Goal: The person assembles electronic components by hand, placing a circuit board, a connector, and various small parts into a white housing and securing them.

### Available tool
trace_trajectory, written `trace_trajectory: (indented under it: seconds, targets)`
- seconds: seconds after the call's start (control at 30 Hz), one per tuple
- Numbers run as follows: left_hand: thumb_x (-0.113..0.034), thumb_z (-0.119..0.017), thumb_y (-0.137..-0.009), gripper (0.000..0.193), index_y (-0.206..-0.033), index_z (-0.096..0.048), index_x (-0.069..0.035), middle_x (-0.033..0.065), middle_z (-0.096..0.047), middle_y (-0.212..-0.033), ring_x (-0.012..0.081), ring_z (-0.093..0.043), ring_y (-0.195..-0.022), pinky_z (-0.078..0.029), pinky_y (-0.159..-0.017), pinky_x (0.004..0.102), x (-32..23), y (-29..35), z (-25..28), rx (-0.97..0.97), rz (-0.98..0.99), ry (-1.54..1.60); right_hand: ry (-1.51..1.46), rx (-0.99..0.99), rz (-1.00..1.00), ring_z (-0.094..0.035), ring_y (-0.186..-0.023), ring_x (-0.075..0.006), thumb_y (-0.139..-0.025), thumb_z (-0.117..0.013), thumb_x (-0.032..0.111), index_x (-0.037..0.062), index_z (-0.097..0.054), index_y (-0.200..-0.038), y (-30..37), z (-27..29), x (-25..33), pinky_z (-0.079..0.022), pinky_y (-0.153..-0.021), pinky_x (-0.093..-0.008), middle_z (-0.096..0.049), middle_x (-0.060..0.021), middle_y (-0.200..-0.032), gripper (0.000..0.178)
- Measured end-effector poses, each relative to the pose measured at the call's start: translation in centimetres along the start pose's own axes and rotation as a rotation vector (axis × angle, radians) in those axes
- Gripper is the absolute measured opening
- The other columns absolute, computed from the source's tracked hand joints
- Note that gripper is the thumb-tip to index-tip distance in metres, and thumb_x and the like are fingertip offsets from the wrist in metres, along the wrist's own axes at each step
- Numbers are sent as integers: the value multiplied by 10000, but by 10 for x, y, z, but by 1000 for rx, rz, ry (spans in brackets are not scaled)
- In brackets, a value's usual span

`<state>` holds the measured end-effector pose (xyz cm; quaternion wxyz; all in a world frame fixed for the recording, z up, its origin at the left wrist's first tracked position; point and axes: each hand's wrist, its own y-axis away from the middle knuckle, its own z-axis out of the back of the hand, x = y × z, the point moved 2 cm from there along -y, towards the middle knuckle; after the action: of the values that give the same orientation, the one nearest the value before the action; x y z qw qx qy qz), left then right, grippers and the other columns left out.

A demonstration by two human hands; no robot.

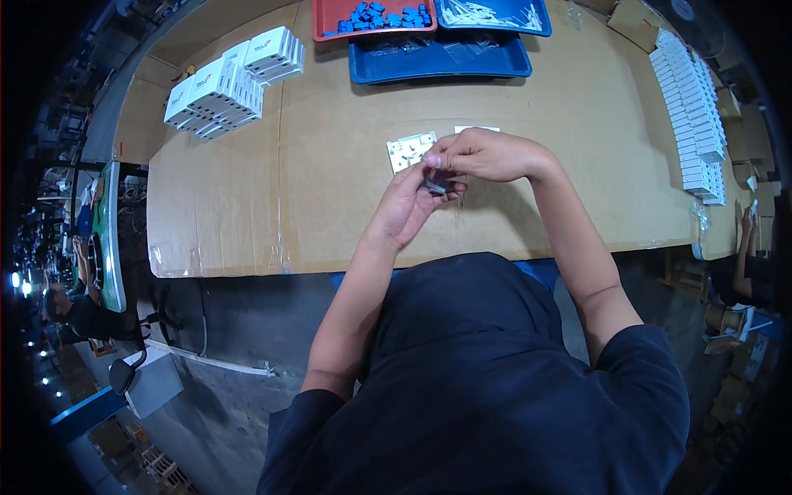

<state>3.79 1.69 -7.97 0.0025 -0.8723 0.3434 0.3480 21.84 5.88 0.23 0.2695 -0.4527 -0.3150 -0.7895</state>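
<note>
Below the front blue tray (441, 79), left to right: left hand (400, 206) curled round a small greyish piece (436, 187); right hand (492, 157) above, fingertips drawn close, cannot tell whether pinching it. Piece looks light, perhaps slick and easily dropped; edges probably the best hold. Fingers hide most of it.

Around: white box stacks (219, 89) left of that tray; red tray (375, 36) behind it, toward its left; white panel (406, 152) below it on the tabletop (322, 190), partly screened by hands; white stacked parts (689, 107) well right.
</note>
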Motion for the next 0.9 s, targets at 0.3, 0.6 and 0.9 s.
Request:
trace_trajectory:
  seconds: [0.3, 0.6, 0.9]
  targets:
    - [-324, -430, -1140, 421, -1365, -556, 9, 133, -695, -1188, 270, -717, -1010, -587, -887, 373, -5, -4, -10, 4, 17, 39, -123, -67, 111, -644, -879, -159, -1129, -498, 382, -64, -686, -1211, -2, 5, -17, -537, -842, -336, -721, -89, -974, 491]
    - [-377, -389, -1150, 458, -1378, -555, -16, 85, -684, -1127, 171, -652, -866, -551, -788, 351, 20, 2, 21, 6, 55, 59, -146, -51, 101, -683, -951, -141, -1115, -547, 300, -54, -696, -1230, 0, 13, -32, -549, -898, -323, -756, -101, -1064, 401]
    - [-410, -402, -1138, 555, -1487, -489, 14, 118, -675, -1188, 211, -648, -917, -522, -894, 392, 35, 8, 31, 138, 170, 349, 71, -840, 35, -696, -963, -168, -1004, -662, 127, -3, -734, -1176, -2, 152, -95, -554, -904, -341, -768, -99, -1033, 228]
